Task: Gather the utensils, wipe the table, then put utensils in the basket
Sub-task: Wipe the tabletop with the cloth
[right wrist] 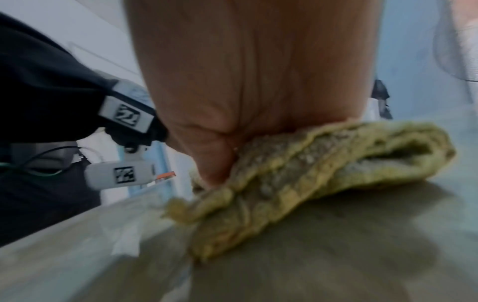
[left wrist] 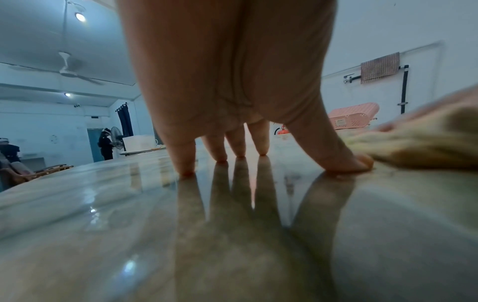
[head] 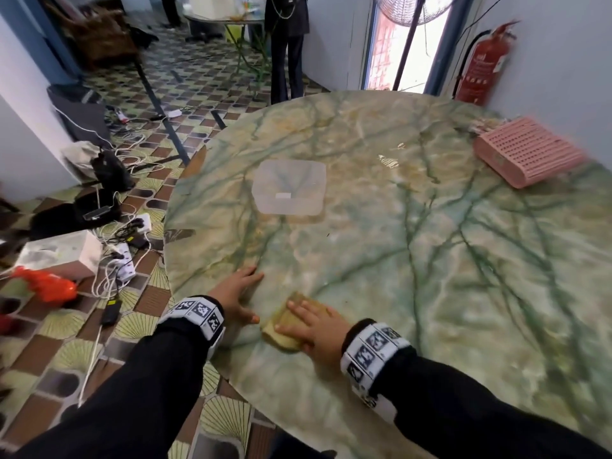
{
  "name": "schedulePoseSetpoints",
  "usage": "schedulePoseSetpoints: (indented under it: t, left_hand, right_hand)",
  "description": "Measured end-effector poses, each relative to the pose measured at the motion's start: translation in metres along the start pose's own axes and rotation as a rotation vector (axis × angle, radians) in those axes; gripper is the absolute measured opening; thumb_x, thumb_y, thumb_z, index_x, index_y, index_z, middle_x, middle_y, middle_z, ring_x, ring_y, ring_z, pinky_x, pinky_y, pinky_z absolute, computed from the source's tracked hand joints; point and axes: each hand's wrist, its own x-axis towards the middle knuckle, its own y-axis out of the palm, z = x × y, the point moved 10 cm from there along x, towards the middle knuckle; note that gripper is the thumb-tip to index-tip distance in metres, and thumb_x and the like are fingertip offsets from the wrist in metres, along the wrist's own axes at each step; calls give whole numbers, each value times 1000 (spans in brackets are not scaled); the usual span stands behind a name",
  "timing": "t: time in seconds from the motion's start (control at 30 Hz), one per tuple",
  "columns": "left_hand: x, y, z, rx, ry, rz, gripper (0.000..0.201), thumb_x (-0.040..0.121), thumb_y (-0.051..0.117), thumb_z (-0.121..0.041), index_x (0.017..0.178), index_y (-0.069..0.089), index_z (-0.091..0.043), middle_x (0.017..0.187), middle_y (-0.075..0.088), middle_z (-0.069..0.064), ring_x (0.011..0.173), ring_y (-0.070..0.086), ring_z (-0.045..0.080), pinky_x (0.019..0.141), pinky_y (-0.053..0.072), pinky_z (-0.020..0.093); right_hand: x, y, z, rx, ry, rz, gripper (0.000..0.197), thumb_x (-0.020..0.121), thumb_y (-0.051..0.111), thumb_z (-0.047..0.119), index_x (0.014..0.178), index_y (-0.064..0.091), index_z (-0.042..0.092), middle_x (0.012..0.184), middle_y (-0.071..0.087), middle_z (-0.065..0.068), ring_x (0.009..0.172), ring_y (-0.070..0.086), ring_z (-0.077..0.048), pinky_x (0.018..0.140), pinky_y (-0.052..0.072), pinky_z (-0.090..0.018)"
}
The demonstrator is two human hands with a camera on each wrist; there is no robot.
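1. Right hand (head: 316,329) lies flat, fingers straight, pressing the cloth (head: 281,329) near the worktop's (head: 430,260) near edge; keep even pressure.
2. Left hand (head: 236,289) is spread, empty, bracing beside it.
3. Sweep toward the basket (head: 526,154) at the far right edge.

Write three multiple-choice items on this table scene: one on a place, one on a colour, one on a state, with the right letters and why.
1. Where is the cloth?
A. under the right hand
B. in the clear container
C. on the floor

2. What colour is the basket?
A. blue
B. pink
C. black

3. How is the left hand?
A. gripping a spoon
B. raised in the air
C. spread, fingertips on the table

Answers: A, the right hand presses flat on it; B, the slatted basket at the far right is pink; C, the left wrist view shows its fingertips touching the tabletop.
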Motion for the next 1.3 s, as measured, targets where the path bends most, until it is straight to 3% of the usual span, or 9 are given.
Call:
schedulePoseSetpoints:
  t: [0.17,0.4,0.5,0.6,0.7,0.87,1.03,1.17,1.3]
  left_hand:
    - [0,2,4,16,6,-11,101,70,79,-26,148,16,-14,157,4,6,145,6,18,115,7,23]
    - [0,7,11,9,26,8,97,73,76,-31,148,17,-17,158,2,3,146,5,19,119,7,30]
    - [0,2,20,-74,47,48,85,74,76,-27,144,30,-18,156,13,0,144,15,17,117,13,29]
    - [4,-27,43,-153,37,12,64,76,74,-21,134,47,-19,142,44,1,132,40,17,105,28,20]
    - [21,-79,84,-134,-15,-125,56,79,71,-19,131,50,-14,134,51,7,125,45,20,101,30,21]
    - [67,-126,146,25,29,-88,67,77,72,-11,137,43,-14,148,35,8,134,37,21,111,26,25]
    - [94,-129,177,115,143,92,91,74,76,-31,147,23,-19,157,11,4,144,15,17,116,10,28]
    - [99,-132,190,227,234,129,91,74,67,-52,147,17,-32,158,5,-7,145,10,11,115,-8,49]
    - [103,-133,198,170,301,126,90,74,65,-56,147,16,-33,157,4,-10,145,7,8,113,-13,49]
  right_hand:
    - [-46,16,-37,26,-10,72,61,93,38,24,144,13,45,157,-12,8,146,-5,-15,116,5,-40]
    - [-41,-12,-154,81,340,-7,67,96,43,23,149,1,27,157,-11,-5,146,-2,-23,119,9,-37]
    - [-15,-26,-163,110,429,-50,67,96,41,27,148,-1,33,158,-11,-7,146,-3,-24,119,12,-41]
    - [18,-41,-145,158,505,-57,64,97,38,29,147,1,39,158,-11,-3,146,-2,-23,117,12,-44]
    - [67,-60,-108,177,512,-91,62,97,38,29,147,3,41,158,-12,-1,146,-3,-21,115,12,-47]
    - [159,-78,-9,201,405,-67,62,97,37,26,146,4,45,157,-14,1,146,-5,-22,114,10,-50]
    - [195,-73,83,184,272,10,61,98,34,19,146,6,44,157,-17,2,145,-11,-20,115,2,-52]
    - [172,-66,80,231,307,25,60,98,36,21,144,8,47,156,-16,8,145,-11,-16,117,0,-47]
    - [174,-78,24,298,595,-70,62,97,38,25,146,4,40,157,-13,3,146,-7,-19,118,3,-43]
